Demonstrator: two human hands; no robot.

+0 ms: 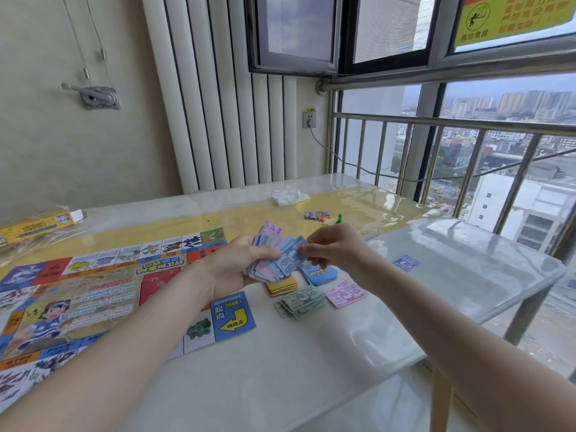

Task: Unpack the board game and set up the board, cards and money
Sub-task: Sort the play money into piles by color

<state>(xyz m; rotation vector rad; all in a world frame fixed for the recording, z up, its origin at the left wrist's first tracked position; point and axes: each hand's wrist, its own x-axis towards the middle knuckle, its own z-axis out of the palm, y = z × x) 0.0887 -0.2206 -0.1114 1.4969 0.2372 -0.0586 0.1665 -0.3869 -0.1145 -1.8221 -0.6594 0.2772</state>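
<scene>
The game board [93,294] lies flat on the table [311,353], green notes [300,302] and pink notes [346,293] just beside its corner. Above them the left hand [240,263] grips a fanned wad of play money [274,260]; the right hand [336,247] pinches its top blue note [291,255]. Farther back, a green pawn [339,218]

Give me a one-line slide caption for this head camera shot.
Left hand grips a fan of play money while right hand pinches a blue note, beside the unfolded game board.

left hand [240,266] gripping money fan [277,260], right hand [336,247] pinching blue note [291,255]
</scene>
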